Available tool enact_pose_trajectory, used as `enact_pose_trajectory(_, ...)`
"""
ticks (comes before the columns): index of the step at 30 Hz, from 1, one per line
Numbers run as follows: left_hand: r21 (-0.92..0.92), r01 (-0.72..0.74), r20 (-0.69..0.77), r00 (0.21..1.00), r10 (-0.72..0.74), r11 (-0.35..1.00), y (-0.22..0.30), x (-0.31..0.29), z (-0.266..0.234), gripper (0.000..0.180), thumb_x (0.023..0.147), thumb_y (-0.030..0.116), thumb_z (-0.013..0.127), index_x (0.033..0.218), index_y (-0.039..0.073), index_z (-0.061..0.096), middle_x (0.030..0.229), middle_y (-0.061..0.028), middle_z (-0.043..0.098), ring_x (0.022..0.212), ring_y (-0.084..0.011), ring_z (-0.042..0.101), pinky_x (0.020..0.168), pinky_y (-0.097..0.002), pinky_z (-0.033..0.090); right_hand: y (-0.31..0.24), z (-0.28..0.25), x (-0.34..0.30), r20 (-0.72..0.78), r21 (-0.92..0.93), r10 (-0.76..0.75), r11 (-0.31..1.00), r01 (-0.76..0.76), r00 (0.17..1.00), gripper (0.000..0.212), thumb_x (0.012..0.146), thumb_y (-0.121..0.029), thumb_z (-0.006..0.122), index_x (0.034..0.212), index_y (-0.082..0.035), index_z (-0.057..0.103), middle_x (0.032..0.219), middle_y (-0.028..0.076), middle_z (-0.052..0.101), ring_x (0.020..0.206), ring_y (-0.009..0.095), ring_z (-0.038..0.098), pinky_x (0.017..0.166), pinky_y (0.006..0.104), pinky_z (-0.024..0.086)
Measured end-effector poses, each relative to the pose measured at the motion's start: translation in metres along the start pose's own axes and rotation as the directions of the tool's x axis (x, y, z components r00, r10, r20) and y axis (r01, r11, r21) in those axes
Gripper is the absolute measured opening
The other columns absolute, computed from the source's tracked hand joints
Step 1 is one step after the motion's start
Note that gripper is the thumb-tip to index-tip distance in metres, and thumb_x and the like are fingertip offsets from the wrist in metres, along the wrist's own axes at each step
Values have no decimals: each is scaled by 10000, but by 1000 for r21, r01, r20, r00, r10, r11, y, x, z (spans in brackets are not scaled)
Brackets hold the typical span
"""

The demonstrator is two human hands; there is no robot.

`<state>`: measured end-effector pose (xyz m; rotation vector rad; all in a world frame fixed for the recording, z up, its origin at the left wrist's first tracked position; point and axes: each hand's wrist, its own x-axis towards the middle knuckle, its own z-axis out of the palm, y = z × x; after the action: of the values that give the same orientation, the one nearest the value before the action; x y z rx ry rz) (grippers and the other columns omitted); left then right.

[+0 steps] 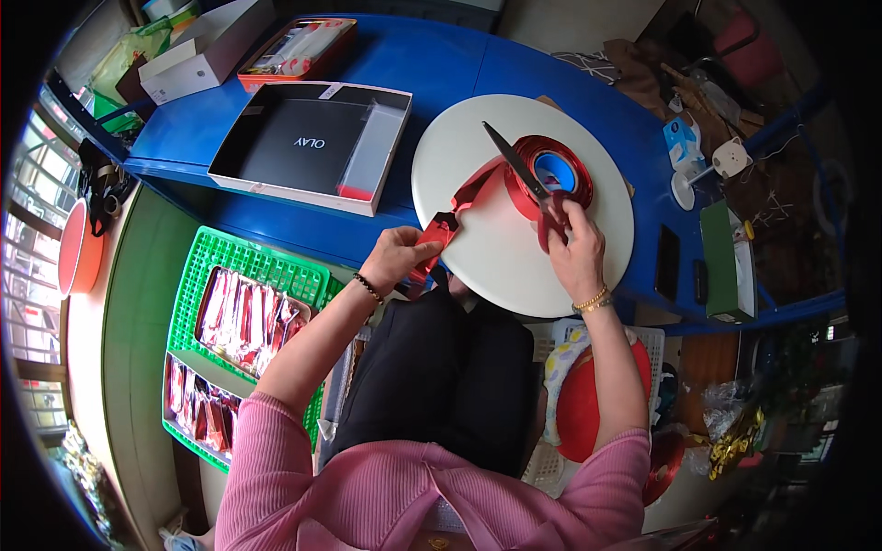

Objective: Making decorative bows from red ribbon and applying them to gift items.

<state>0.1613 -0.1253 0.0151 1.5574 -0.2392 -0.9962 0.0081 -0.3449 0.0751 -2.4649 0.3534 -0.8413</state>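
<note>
Craft workshop: red ribbon roll (pixel 554 146) is lying near far-right edge of round white board (pixel 505 257); green plastic baskets (pixel 230 253) are holding red strips (pixel 243 317).

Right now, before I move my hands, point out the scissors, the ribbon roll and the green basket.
Scissors (pixel 520 164): head view, on the dark blades.
Ribbon roll (pixel 552 144): head view, on the red windings above the blue core.
Green basket (pixel 253 250): head view, on the mesh near its top edge.

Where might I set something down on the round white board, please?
The board is bare between the left hand and right hand; its far right is crowded with the shiny red ribbon roll and black-bladed scissors.
</note>
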Motion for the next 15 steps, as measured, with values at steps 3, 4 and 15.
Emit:
enact_pose_trajectory(3,78,-51,124,991,41,996,-7,-1,-4,198,812,183,686,866,-1,636,738,-38,636,631,-92,587,585,-216,463,-7,-4,-9,27,-62,45,997,-44,999,324,714,-48,634,1014,-26,512,902,139,598,800,316,579,714,395,457)
enact_pose_trajectory(4,47,-31,120,993,25,998,-5,-2,-2,190,809,179,687,855,0,642,728,-35,635,621,-87,583,580,-212,460,-6,-7,-11,17,-97,68,993,-66,998,324,720,-48,629,1019,-26,507,890,142,596,801,319,578,716,397,454)
enact_pose_trajectory(15,84,46,123,991,-56,995,-4,-15,8,176,805,151,686,856,-13,649,704,-22,624,593,-59,561,527,-205,438,12,-8,-2,41,-123,146,983,-140,988,356,765,-78,607,1097,-23,490,928,169,607,875,357,581,762,424,449)
